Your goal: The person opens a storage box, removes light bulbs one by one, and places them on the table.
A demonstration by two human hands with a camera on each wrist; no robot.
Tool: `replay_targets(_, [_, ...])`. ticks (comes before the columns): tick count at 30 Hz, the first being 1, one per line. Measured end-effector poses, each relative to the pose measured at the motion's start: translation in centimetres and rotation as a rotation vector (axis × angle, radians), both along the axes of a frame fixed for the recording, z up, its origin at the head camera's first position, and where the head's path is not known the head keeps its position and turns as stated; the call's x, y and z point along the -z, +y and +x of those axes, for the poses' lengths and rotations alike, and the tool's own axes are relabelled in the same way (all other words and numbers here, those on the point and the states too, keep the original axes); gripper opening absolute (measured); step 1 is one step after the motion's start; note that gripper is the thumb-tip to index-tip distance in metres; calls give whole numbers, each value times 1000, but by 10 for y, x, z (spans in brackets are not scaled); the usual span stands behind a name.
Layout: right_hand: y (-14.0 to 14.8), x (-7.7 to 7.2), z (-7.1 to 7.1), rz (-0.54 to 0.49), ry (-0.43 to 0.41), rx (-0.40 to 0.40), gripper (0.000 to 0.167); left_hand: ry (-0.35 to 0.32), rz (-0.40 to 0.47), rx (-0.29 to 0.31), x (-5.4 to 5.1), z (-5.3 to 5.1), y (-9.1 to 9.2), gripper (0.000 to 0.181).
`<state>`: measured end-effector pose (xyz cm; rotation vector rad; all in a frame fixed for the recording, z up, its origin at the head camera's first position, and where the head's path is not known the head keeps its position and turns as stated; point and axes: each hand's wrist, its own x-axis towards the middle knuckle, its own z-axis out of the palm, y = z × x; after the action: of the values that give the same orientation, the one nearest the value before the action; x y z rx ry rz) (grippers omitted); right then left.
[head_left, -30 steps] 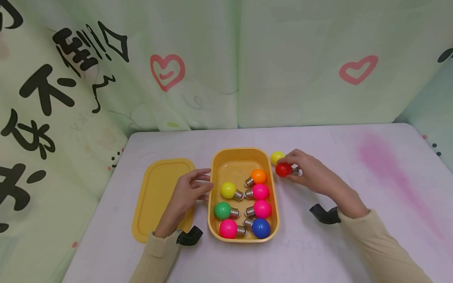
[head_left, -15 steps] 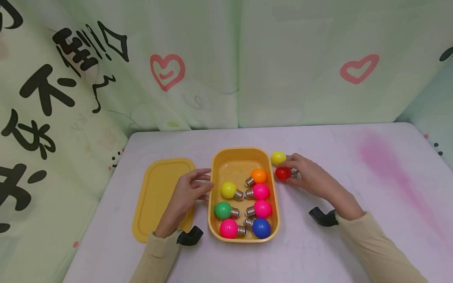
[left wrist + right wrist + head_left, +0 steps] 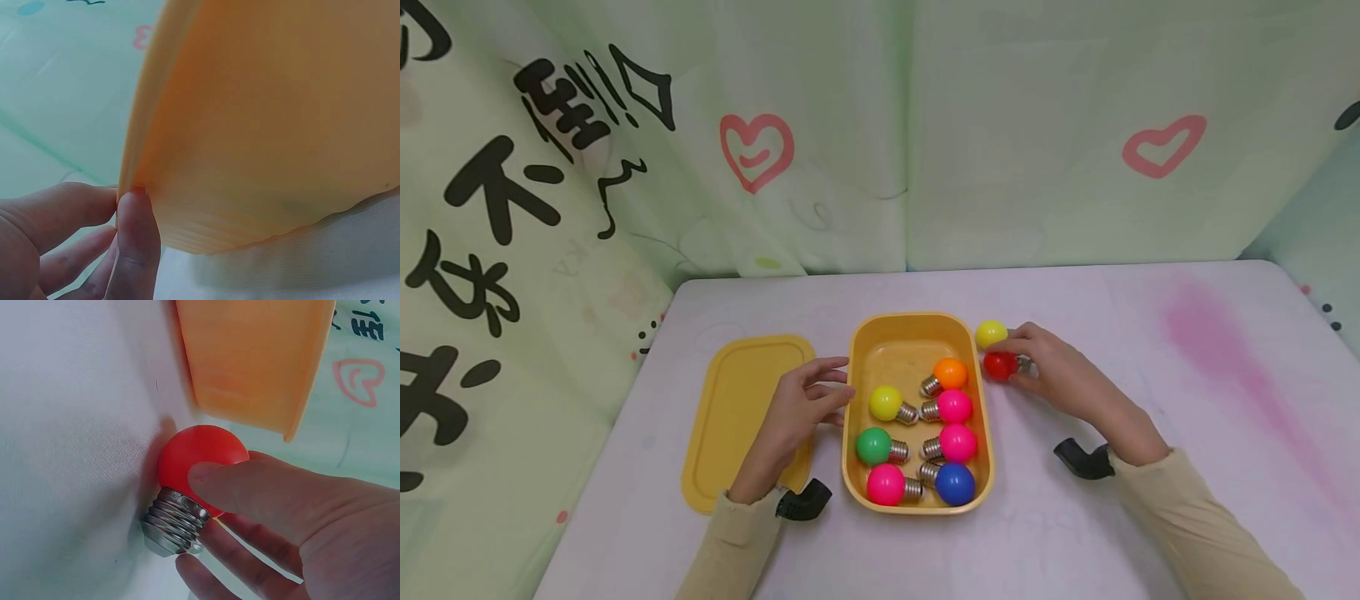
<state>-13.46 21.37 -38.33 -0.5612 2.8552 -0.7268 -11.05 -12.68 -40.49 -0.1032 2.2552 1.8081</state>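
Note:
A yellow plastic box [image 3: 895, 333] holds several coloured light bulbs with silver screw bases. My left hand [image 3: 793, 408] pinches the rim on its left side; the left wrist view shows thumb and finger meeting at that rim [image 3: 134, 144]. Just outside the right wall, my right hand [image 3: 1060, 367] holds a red light bulb [image 3: 203, 456], its thumb pressed on the globe near the screw base. In the right wrist view the bulb lies at the tabletop, its base toward the lower left. A yellow light bulb [image 3: 991, 334] lies immediately behind it, partly hidden by the fingers.
The yellow lid [image 3: 730, 417] lies flat to the left of the box, partly under the left forearm. Inside the box, green [image 3: 873, 447], pink [image 3: 886, 485], orange [image 3: 951, 373] and blue [image 3: 956, 484] bulbs are among those in two columns. A printed curtain [image 3: 1000, 167] hangs behind the table.
My right hand has shifted slightly down and left with the red bulb, bringing more of the yellow bulb behind it into view. My left hand stays at the box rim.

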Motion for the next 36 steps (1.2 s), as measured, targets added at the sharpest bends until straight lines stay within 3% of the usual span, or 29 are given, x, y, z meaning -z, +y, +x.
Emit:
replay_targets(20, [-2, -5, -1, -9, 24, 2, 42, -5, 0, -1, 0, 0, 0, 45])
replay_targets(26, [-8, -12, 0, -15, 61, -28, 42, -6, -11, -6, -1, 0, 1, 45])
replay_targets(36, [-30, -30, 2, -7, 30, -15, 41, -11, 5, 1, -2, 0, 1, 46])
